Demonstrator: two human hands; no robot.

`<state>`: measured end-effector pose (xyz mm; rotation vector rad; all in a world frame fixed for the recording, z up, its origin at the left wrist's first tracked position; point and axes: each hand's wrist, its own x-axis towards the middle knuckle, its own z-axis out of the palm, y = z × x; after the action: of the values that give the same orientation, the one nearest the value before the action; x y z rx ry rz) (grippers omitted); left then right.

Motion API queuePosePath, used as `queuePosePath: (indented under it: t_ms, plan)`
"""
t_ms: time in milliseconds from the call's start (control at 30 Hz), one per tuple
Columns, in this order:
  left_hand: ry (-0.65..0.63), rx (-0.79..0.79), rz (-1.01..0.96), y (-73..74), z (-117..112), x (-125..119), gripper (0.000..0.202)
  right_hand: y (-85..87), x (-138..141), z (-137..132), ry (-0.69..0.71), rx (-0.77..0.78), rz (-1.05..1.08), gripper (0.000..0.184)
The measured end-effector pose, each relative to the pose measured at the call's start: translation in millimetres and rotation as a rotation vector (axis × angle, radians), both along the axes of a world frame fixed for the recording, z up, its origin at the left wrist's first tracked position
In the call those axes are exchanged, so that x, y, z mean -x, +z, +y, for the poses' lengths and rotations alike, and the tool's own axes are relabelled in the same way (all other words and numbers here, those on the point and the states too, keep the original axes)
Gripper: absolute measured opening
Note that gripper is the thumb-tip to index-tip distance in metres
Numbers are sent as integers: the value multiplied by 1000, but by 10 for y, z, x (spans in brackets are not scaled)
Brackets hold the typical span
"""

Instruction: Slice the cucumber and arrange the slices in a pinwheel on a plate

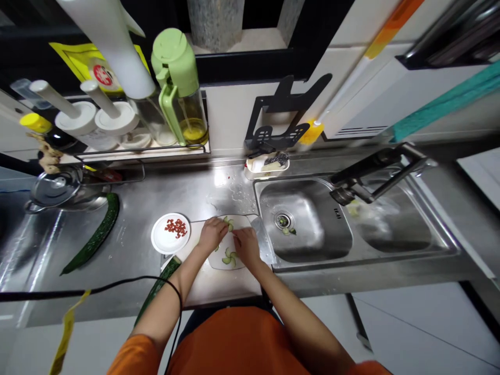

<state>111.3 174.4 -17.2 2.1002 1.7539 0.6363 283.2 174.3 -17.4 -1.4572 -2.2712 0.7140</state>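
Observation:
Both my hands are over a white plate (239,264) lying on a pale cutting board (203,289). My left hand (212,233) has its fingers closed at some green cucumber slices (228,224) by the plate's far edge. From the other side, my right hand (247,245) pinches at the same slices; its fingertips are small and partly hidden. More cucumber slices (229,257) lie fanned out on the near part of the plate. To the left, a small white dish (161,237) holds red diced bits (176,227). A cut cucumber (162,278) lies partly under my left forearm.
A whole cucumber (96,239) lies further left near a lidded pot (57,187). On the right is a double sink (304,213) with a faucet (367,177); green scraps sit at its drain. An oil bottle (191,114) stands on the rack behind. A black cable (117,283) crosses my left arm.

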Motion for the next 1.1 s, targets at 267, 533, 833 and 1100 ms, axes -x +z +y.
queuePosePath:
  t_ms: [267,533,833,1100]
  plan:
    - [-20,28,0,-36,18,-1,20,-32,70,91,4,-11,-24,26]
    - [-9,37,19,-110,9,5,20,-85,116,93,2,-64,-33,31]
    - [-10,7,54,-144,8,-6,18,-110,137,106,4,-39,-96,31]
    - [-28,12,13,-92,-4,11,19,-44,129,114,-6,5,-111,33]
